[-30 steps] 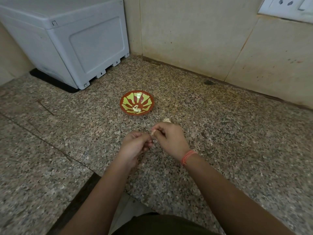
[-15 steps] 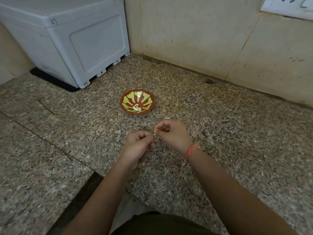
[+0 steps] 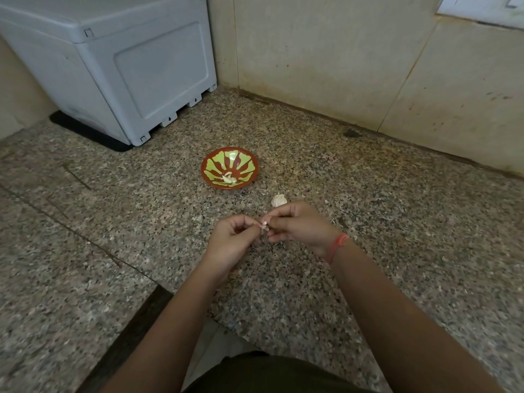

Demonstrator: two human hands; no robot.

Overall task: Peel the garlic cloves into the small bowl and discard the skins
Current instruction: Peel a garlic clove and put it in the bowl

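Both hands meet low over the counter (image 3: 397,211), fingertips together. Left hand (image 3: 231,241) is curled, thumb and forefinger pinching a small clove (image 3: 264,226). Right hand (image 3: 297,226) is curled too, its fingertips pinching the same clove from the other side. The clove sits right between the two hands, off the counter, pale with a pinkish scrap of skin showing; it is too small to tell how much skin is on it. Just beyond the right hand's knuckles a pale garlic piece (image 3: 279,200) lies on the counter; cannot tell if it is a head or loose skin. Further out from both hands, ahead and a bit to the left, is the bowl (image 3: 247,161), red-brown with green petals, upright, apart from the garlic piece. Inside it, at the side nearest the hands, are a couple of white peeled cloves (image 3: 229,179). There is an orange band (image 3: 338,245) on the right wrist. Far ahead-left of the left hand a grey box (image 3: 119,69) sits on a black mat (image 3: 85,131). A tiled wall (image 3: 312,52) runs beyond the bowl, with a small dark spot (image 3: 351,133) at its foot, well ahead-right of the right hand. A white switch plate (image 3: 482,8) is at the top corner, cut off.
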